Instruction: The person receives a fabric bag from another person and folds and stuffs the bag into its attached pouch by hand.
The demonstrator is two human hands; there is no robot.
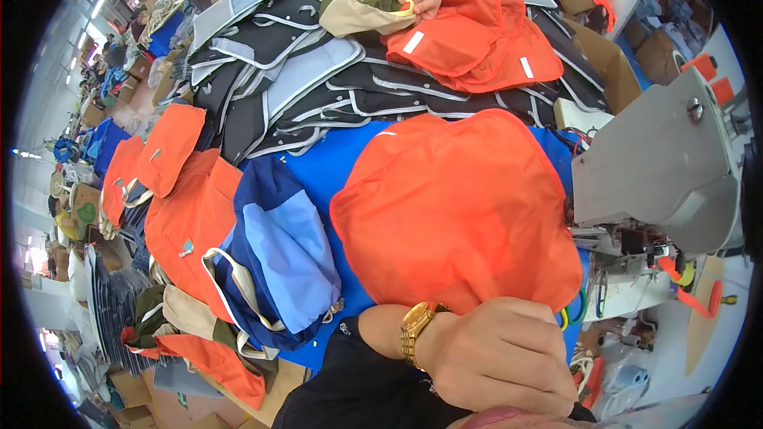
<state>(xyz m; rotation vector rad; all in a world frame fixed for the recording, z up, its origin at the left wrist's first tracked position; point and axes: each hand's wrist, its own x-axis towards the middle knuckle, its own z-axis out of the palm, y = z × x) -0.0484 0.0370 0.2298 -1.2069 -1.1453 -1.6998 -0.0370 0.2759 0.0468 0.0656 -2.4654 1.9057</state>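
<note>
My left hand point(501, 353), with a gold watch point(415, 334) at its wrist, is close to the camera at the bottom. Its fingers curl into a fist, and their tips are hidden. It overlaps the lower edge of a large orange fabric piece point(457, 210) in view; contact cannot be made out. The orange piece lies spread on the blue table surface point(318, 167). To its left lies a navy and light-blue bag point(286, 250) with cream straps. My right hand does not show.
A grey sewing machine point(656, 167) stands at the right. Black and grey panels point(306, 83) are piled behind. Across the table, a person's hands point(409, 0) hold a beige and olive bag point(350, 12) beside orange fabric point(485, 40). More orange pieces point(183, 214) lie left.
</note>
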